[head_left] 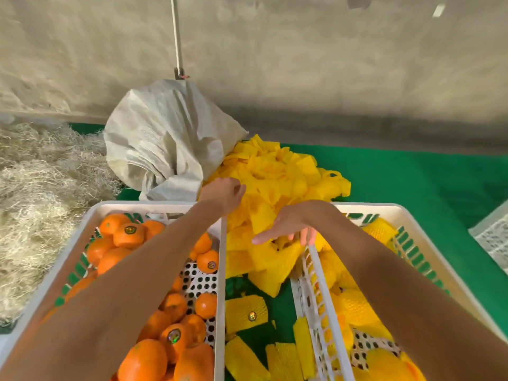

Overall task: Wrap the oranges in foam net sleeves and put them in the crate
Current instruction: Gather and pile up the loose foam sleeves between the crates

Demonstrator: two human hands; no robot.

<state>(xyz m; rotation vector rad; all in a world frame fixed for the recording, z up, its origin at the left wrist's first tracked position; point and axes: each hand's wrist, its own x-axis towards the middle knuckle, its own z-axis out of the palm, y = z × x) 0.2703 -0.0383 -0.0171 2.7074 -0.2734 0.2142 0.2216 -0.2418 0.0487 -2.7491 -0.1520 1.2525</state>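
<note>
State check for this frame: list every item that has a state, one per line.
left crate: partly full of bare oranges
right crate: holds sleeved oranges
sleeve pile: loose heap between the crates
white sack: slumped, crumpled
left hand: reaching into the pile, grip unclear
right hand: fingers straight, over the pile

head cam | 1 view | looks forward-down | close over crates [222, 243] | wall behind
</note>
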